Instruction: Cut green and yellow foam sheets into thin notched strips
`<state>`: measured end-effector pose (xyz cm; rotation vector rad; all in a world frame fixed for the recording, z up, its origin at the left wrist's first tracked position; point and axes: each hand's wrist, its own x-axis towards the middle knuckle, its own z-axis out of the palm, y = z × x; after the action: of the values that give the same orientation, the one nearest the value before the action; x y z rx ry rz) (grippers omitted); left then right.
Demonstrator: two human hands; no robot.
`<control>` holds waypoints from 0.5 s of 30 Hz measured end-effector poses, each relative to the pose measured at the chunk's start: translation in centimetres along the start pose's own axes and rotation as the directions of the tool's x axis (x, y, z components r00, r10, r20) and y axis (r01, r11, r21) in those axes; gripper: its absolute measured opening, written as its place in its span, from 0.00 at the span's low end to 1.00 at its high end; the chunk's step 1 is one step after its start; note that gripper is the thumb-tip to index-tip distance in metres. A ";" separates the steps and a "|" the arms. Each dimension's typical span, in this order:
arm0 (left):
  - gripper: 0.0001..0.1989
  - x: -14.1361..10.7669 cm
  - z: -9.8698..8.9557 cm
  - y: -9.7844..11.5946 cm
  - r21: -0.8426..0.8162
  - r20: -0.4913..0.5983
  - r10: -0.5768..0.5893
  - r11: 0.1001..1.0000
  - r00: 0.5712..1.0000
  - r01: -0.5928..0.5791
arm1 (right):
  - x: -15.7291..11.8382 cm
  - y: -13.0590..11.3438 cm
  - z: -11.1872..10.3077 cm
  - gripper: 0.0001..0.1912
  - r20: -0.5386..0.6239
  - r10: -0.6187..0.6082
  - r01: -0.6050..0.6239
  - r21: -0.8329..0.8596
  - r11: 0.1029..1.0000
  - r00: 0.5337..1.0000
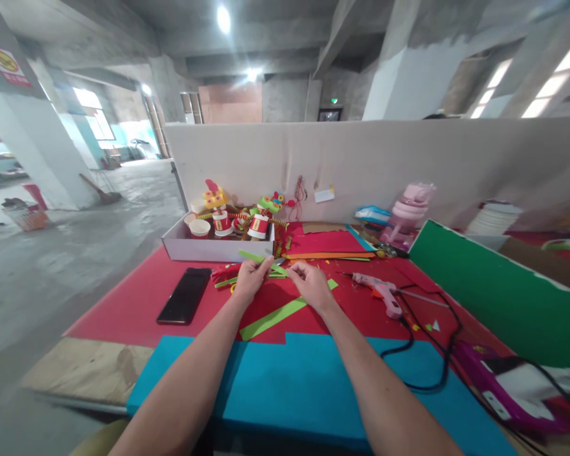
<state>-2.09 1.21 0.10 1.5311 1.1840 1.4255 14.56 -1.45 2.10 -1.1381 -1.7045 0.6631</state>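
Between my two hands runs a narrow light green strip (251, 256), which looks like craft paper or foam. My left hand (253, 280) pinches it near the middle, and its far end sticks out up and to the left. At the other end, the fingertips of my right hand (310, 286) are closed on the strip. A longer green strip (273, 318) lies slantwise on the red table covering, partly under my right hand. Beside my left hand are more green pieces (224, 281) and a small yellow ring (233, 288), partly hidden.
A black phone (184, 296) lies left. Behind stands a white box (218, 249) with paper-cup figures (222, 223). To the right are a pink glue gun (384, 296), its black cable (449, 354), a purple device (503, 392) and a green board (494, 291). Blue sheets (285, 380) cover the front edge.
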 end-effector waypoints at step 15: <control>0.27 0.6 -1.5 0.5 -0.105 -0.047 -0.013 0.994 0.999 0.008 | -0.1 0.4 -0.3 0.14 -0.069 -0.032 0.026 -0.081 0.996 0.997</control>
<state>-3.56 1.51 1.01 1.4244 1.1257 1.5005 14.98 -1.39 1.82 -1.1771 -1.6977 0.5347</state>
